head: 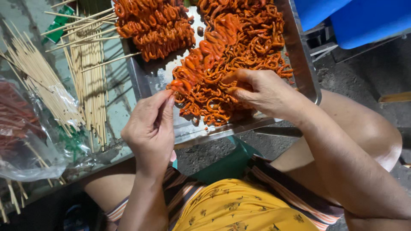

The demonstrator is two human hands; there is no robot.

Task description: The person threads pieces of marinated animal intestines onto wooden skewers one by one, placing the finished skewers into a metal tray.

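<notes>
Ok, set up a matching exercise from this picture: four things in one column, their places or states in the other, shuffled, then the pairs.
1. left hand
2. right hand
3. bamboo skewers
4. clear plastic bag

a. bare, lying loose left of the metal tray
b. resting on the orange coiled pieces
c. at the far left edge
d. pinching a skewer loaded with pieces

Pairs: 1-d, 2-b, 3-a, 4-c

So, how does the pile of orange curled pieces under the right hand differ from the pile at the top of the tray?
The near pile is loose and tangled, while the far pile is threaded on bamboo skewers lying in rows. The right hand touches the near pile; no hand touches the far pile. Both share an orange-red glaze and lie in one metal tray.
</notes>
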